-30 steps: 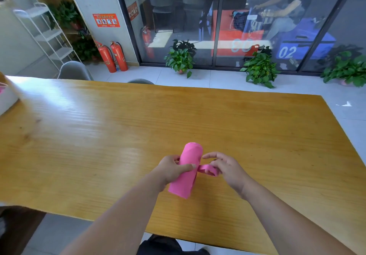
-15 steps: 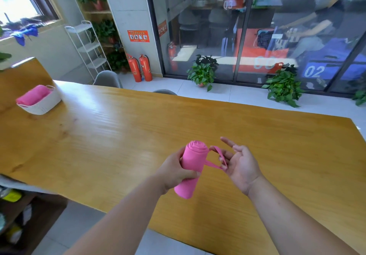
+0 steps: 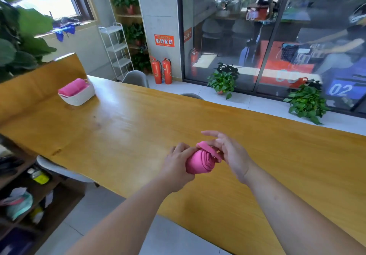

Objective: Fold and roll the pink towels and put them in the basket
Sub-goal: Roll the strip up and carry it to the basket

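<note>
Above the near edge of the wooden table (image 3: 138, 128), a rolled pink towel (image 3: 199, 163) is gripped by the left hand (image 3: 176, 167), whose fingers are curled round its body, so that its spiralled end is turned toward the camera. A loose flap (image 3: 208, 148) of the same towel is drawn over that end and is pinched by the right hand (image 3: 234, 155), with the forefinger stretched out. At the far left of the table, a white basket (image 3: 79, 99) is seen, well apart from the hands, with pink towels (image 3: 72, 88) laid inside it.
</note>
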